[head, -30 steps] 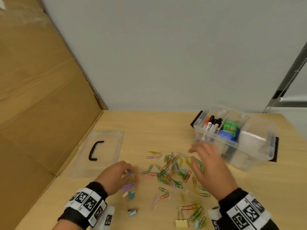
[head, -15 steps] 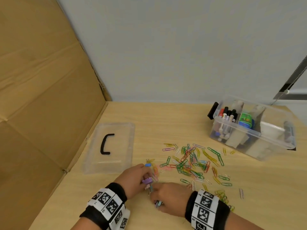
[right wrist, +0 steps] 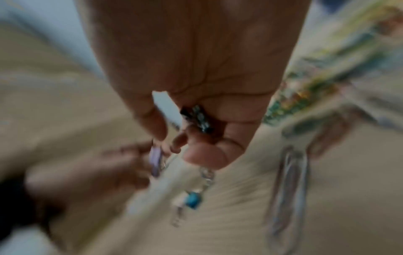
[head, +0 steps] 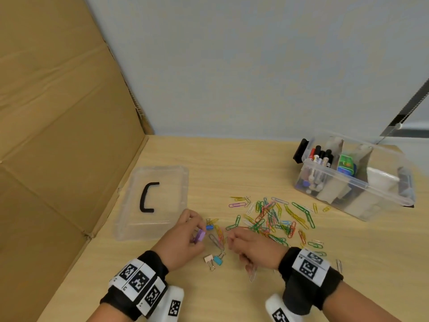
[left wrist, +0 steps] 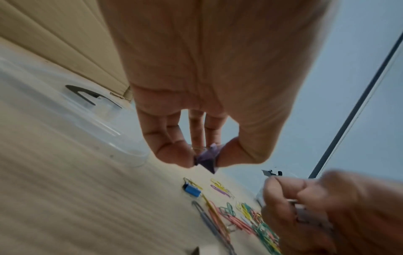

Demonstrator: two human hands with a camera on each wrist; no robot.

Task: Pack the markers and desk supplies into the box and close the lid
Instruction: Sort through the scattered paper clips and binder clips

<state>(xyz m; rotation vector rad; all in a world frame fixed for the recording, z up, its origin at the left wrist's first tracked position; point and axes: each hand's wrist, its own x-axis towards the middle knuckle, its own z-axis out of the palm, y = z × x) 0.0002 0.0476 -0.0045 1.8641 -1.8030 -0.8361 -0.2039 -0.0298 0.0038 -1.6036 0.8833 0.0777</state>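
My left hand (head: pixel 193 230) pinches a purple binder clip (head: pixel 201 235) between thumb and fingers just above the table; the left wrist view shows the same purple binder clip (left wrist: pixel 207 162). My right hand (head: pixel 229 239) is close beside it, fingers curled. In the blurred right wrist view, a small dark clip (right wrist: pixel 197 119) sits inside its curled fingers. A blue binder clip (head: pixel 209 227) lies between the hands. Pink (head: pixel 208 258) and teal (head: pixel 218 260) binder clips lie near my wrists. Coloured paper clips (head: pixel 274 217) are scattered mid-table. The open clear box (head: pixel 358 183) at right holds markers (head: pixel 321 158).
The clear lid (head: pixel 162 180) with a black handle (head: pixel 147 198) lies flat at the left, beside a cardboard wall (head: pixel 58 135). A large silver paper clip (head: pixel 252 274) lies under my right wrist. A grey wall runs behind the table.
My right hand came down from over the paper clips to beside my left hand, which keeps the purple clip. The pink and teal clips now lie uncovered near my wrists.
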